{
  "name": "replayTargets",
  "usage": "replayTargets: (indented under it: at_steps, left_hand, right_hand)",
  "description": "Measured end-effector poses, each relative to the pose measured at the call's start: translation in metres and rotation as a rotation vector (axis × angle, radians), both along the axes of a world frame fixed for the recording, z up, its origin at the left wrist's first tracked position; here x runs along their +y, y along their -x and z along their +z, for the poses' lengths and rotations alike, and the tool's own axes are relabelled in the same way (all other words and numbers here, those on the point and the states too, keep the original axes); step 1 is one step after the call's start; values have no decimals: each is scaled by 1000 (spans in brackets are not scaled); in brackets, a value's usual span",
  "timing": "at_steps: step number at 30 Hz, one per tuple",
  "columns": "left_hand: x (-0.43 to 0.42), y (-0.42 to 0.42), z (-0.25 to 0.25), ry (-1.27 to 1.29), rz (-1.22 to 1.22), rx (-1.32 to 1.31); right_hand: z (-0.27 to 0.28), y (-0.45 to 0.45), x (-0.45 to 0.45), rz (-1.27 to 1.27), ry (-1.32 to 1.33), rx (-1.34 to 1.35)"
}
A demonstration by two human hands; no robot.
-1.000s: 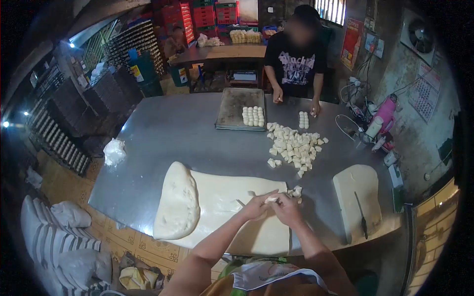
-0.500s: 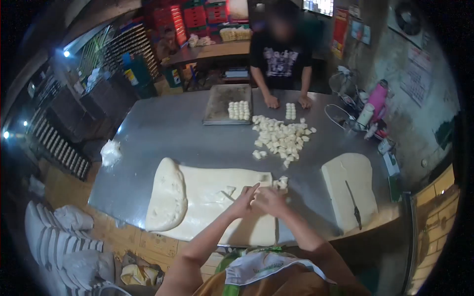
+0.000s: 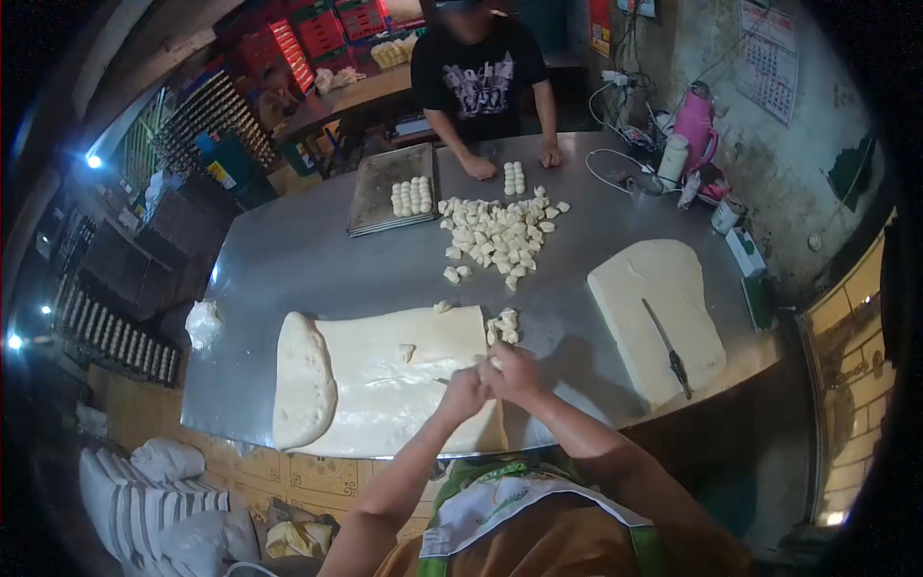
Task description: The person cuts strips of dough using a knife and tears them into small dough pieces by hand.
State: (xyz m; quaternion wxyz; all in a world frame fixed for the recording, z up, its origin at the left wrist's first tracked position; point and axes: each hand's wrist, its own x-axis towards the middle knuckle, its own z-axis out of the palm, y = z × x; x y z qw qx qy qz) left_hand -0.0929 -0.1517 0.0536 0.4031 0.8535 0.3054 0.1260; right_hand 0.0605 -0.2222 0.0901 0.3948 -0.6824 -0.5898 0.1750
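A wide dough sheet (image 3: 370, 370), with a thick folded roll (image 3: 306, 385) at its left end, lies on the metal table in front of me. My left hand (image 3: 463, 396) is closed over the sheet's right edge; a thin dark sliver pokes out beside it, too small to name. Touching it, my right hand (image 3: 512, 375) is closed, with a pale bit of dough (image 3: 496, 363) showing between its fingers. Just beyond my hands sits a small cluster of torn dough pieces (image 3: 502, 327). One loose dough scrap (image 3: 406, 353) rests on the sheet.
A dough slab (image 3: 639, 288) with a knife (image 3: 668, 351) on it lies right. Cut dough pieces (image 3: 495, 236) are heaped mid-table. Across the table, a person (image 3: 481, 87) works beside rows of dough balls (image 3: 514, 178) and a tray (image 3: 385, 183). A pink thermos (image 3: 694, 125) stands far right.
The camera view has shifted, so the table appears displaced. My hands have drawn closer together, fingers more tightly closed, and sit nearer the sheet's right edge.
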Motion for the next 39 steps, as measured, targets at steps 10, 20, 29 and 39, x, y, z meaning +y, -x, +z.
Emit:
replayTargets:
  at_steps: [10, 20, 29, 39]
  left_hand:
    - [20, 11, 25, 160, -53, -371]
    - [38, 23, -19, 25, -212, -150]
    - [41, 40, 15, 192, -192, -523]
    - [18, -14, -25, -81, -67, 8]
  right_hand:
    - [-31, 14, 1, -199, -170, -207]
    - [-40, 46, 14, -330, 43, -70]
    - [-47, 28, 18, -207, -85, -149]
    - [-4, 8, 5, -125, -38, -76]
